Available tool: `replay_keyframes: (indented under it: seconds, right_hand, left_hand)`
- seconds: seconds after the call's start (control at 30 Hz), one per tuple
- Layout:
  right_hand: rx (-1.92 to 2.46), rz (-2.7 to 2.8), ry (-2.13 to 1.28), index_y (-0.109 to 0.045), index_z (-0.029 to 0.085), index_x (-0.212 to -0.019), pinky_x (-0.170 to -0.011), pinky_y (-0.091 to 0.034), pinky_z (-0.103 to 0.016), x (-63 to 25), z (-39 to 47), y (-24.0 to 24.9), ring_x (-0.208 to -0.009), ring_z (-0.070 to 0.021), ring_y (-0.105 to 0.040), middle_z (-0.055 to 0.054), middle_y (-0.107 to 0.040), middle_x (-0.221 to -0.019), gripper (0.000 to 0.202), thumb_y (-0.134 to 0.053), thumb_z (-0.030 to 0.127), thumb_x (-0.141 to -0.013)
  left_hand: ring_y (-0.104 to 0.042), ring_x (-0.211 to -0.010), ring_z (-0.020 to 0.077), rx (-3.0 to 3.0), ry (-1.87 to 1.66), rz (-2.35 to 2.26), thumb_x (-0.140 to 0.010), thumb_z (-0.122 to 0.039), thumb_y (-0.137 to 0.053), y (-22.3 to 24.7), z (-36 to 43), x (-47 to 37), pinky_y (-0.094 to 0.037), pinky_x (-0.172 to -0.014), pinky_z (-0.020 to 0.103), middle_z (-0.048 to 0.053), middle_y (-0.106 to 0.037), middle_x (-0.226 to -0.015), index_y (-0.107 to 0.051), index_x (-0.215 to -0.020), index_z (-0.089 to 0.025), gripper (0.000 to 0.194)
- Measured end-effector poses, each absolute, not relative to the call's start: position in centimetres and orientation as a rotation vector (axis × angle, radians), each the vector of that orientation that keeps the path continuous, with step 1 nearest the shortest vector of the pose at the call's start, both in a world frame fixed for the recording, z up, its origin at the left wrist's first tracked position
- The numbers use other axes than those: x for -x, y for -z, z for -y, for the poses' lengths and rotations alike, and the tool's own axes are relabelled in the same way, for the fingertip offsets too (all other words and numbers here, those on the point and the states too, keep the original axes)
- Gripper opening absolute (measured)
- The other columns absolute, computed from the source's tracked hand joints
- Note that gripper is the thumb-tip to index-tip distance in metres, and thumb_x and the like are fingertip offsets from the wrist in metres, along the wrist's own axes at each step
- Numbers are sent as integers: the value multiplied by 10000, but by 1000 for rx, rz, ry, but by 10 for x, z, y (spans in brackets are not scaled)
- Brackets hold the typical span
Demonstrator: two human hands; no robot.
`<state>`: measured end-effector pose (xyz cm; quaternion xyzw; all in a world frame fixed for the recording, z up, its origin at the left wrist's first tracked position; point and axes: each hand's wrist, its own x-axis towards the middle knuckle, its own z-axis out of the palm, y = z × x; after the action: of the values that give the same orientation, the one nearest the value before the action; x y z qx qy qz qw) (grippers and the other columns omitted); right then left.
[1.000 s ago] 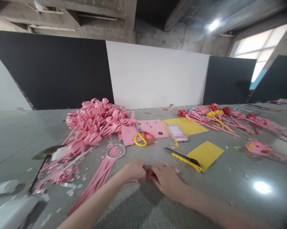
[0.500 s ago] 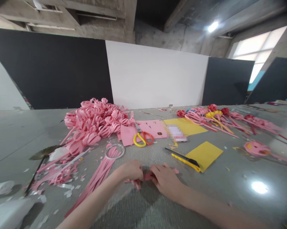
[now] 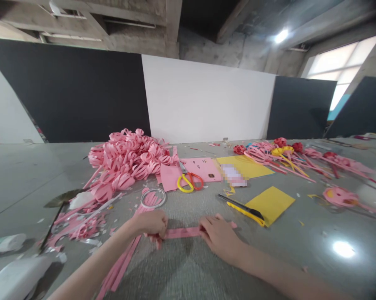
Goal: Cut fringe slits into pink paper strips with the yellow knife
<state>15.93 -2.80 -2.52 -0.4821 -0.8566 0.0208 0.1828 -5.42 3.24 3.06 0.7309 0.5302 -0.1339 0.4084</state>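
A pink paper strip (image 3: 184,232) runs flat along the grey tabletop between my two hands. My left hand (image 3: 153,225) is closed on its left part, fingers curled. My right hand (image 3: 220,237) lies over the right part with fingers bent down on it, and a short pink end sticks out past the knuckles. Left of my left hand, a bundle of pink strips (image 3: 125,262) passes under the forearm, with a roll of clear tape (image 3: 153,198) on its upper end. Beyond the hands lie scissors (image 3: 188,183) with one yellow and one red handle.
A pile of looped pink paper (image 3: 128,160) stands at the back left. A yellow-handled utility knife (image 3: 245,212) rests partly on yellow paper (image 3: 277,204). Paper flowers (image 3: 281,150) lie at the back right, a white box (image 3: 16,277) at the front left.
My left hand has moved left along the strip, so a longer stretch shows between the hands. My right hand stays in about the same place.
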Motion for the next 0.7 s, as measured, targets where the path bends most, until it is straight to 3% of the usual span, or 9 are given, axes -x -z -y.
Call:
replay_keyframes:
  seconds: [0.2,0.27,0.37,0.47,0.53,0.63,0.7]
  right_hand:
    - [1365,2431,-92,-479,180,-797,-675,-286,-293,-160,28,24,-691,-143,-518,-7,-582,-786,96,-402,130,-823]
    - [1363,2439,-102,-482,183,-798,-676,-287,-296,-160,26,23,-692,-146,-520,-5,-585,-787,80,-419,140,-821]
    - [1364,2439,-97,-481,187,-794,-670,-286,-293,-163,23,22,-695,-146,-524,8,-584,-778,60,-450,139,-812]
    - [1357,2431,-77,-473,188,-774,-662,-283,-288,-168,19,20,-704,-144,-521,13,-577,-766,63,-457,140,-811]
    - [1350,2423,-74,-470,192,-764,-659,-280,-287,-172,17,17,-705,-144,-513,15,-573,-760,70,-450,160,-822]
    - [1360,2400,-80,-474,201,-762,-656,-281,-287,-176,17,13,-697,-144,-494,22,-567,-754,67,-459,164,-815]
    - [1370,2370,-86,-475,201,-754,-657,-289,-286,-175,18,13,-688,-141,-483,20,-556,-750,65,-473,150,-794]
  left_hand:
    - [-546,-448,156,-2028,297,-1530,-597,-114,-434,-41,-28,66,-374,-439,222,-35,-529,-427,-468,-620,-179,77]
    - [-585,-530,185,-2150,196,-1653,-679,-96,-356,-47,-20,63,-421,-527,286,16,-592,-551,-501,-768,-158,181]
    - [-588,-827,246,-2344,49,-1727,-758,-78,-283,-51,4,40,-412,-715,392,144,-604,-901,-500,-948,-108,290]
    - [-462,-1084,237,-2478,19,-1602,-784,-119,-358,-37,37,8,-347,-880,371,134,-504,-1167,-503,-1067,-132,318]
    - [-264,-1228,263,-2584,30,-1437,-799,-283,-434,-21,53,-7,-241,-984,410,144,-305,-1345,-335,-1268,-106,511]
    - [-111,-1260,292,-2616,20,-1324,-843,-473,-301,1,64,-12,-192,-1012,439,169,-130,-1383,-208,-1320,-35,655]
    - [-76,-1258,298,-2595,9,-1332,-848,-513,-240,10,64,-8,-192,-1013,439,171,-85,-1379,-190,-1318,-18,684]
